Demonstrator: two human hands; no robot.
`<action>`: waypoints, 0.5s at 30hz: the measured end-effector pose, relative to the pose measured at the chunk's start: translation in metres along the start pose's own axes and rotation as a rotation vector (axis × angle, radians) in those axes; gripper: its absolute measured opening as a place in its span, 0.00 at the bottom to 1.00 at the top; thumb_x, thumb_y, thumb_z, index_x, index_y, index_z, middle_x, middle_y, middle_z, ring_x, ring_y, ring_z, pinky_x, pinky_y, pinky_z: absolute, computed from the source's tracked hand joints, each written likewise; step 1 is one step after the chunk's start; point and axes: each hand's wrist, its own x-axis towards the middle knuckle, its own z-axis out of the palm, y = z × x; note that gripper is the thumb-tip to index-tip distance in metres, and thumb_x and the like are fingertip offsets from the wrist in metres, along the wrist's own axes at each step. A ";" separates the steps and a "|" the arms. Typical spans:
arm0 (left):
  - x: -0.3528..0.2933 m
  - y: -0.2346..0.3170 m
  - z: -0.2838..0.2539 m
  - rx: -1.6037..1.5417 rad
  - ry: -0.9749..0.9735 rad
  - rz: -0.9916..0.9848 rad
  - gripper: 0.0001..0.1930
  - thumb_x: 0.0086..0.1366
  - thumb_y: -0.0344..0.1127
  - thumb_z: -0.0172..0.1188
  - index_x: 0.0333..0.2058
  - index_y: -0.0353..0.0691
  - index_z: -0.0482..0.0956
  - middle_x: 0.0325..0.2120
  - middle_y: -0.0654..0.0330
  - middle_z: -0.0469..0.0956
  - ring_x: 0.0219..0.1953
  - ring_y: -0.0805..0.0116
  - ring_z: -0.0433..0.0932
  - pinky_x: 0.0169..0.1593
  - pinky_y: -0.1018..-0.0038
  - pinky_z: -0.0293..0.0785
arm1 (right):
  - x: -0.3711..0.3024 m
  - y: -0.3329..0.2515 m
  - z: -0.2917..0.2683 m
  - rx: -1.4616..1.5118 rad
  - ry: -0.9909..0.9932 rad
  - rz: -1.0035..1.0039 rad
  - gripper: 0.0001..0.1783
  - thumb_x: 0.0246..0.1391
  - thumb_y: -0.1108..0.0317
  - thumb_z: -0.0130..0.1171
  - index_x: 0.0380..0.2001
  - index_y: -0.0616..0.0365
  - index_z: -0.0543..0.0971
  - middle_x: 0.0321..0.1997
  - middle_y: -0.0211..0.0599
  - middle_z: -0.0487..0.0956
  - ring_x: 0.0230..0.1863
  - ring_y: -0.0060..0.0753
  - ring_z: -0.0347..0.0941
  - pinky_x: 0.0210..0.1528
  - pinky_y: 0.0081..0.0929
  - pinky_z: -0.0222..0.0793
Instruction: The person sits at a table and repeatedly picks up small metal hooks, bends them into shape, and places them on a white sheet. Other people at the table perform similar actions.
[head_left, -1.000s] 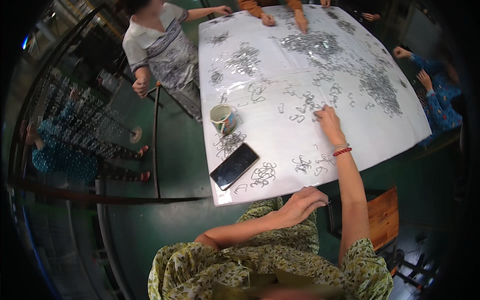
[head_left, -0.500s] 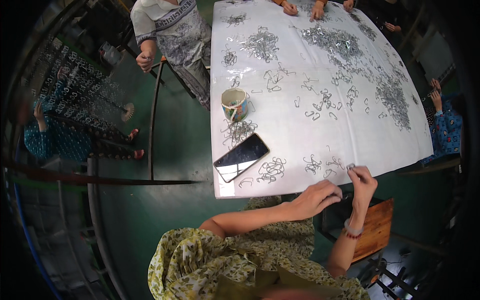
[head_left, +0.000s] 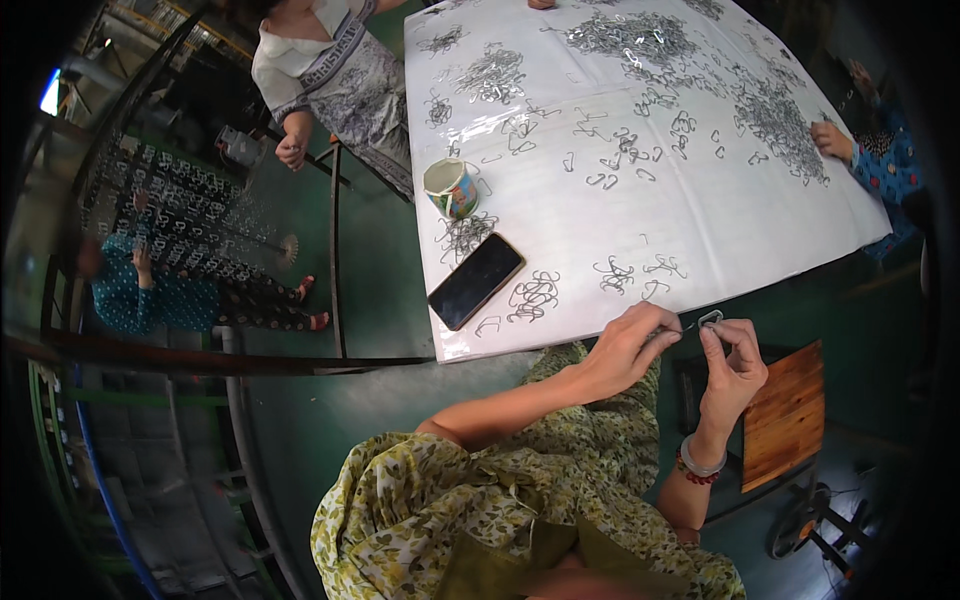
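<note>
Just off the near edge of the white-covered table (head_left: 740,215), my right hand (head_left: 735,375) pinches a small metal wire hook (head_left: 711,318) between thumb and fingertips. My left hand (head_left: 630,345) is beside it, thumb and fingers closed on a tiny thin piece too small to name, its tip pointing at the hook. Small loose groups of similar metal hooks (head_left: 614,274) lie on the table just beyond my hands, and another cluster (head_left: 534,296) rests further left.
A dark phone (head_left: 477,281) and a colourful cup (head_left: 450,188) stand at the table's left side. Big hook heaps (head_left: 630,38) cover the far part. A person (head_left: 340,85) stands at the far left; another's hand (head_left: 832,140) touches the right edge. A wooden stool (head_left: 783,418) is beside me.
The view has shifted, so the table sits higher and tilted. The hook in my right hand now shows clearly, with my left fingertips nearer it. At right, a person's hand has come onto the table.
</note>
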 end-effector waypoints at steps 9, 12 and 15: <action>0.004 0.000 0.009 0.137 -0.131 0.036 0.07 0.57 0.25 0.59 0.34 0.36 0.72 0.32 0.55 0.74 0.37 0.56 0.73 0.40 0.66 0.69 | -0.003 0.015 -0.016 -0.123 -0.066 -0.137 0.08 0.38 0.83 0.63 0.23 0.63 0.75 0.25 0.35 0.73 0.28 0.33 0.68 0.39 0.32 0.64; 0.014 -0.004 0.001 0.214 -0.174 0.110 0.11 0.56 0.27 0.60 0.39 0.37 0.72 0.38 0.54 0.73 0.43 0.55 0.72 0.47 0.65 0.68 | -0.004 0.017 -0.017 -0.009 -0.088 -0.107 0.09 0.35 0.84 0.63 0.23 0.63 0.75 0.24 0.34 0.73 0.27 0.31 0.67 0.43 0.37 0.63; 0.040 -0.017 -0.037 0.406 -0.164 0.121 0.18 0.56 0.29 0.61 0.46 0.39 0.72 0.46 0.53 0.72 0.52 0.55 0.68 0.55 0.65 0.66 | -0.005 0.021 -0.019 0.068 -0.126 -0.085 0.08 0.34 0.80 0.64 0.22 0.62 0.76 0.23 0.34 0.74 0.26 0.30 0.67 0.43 0.38 0.61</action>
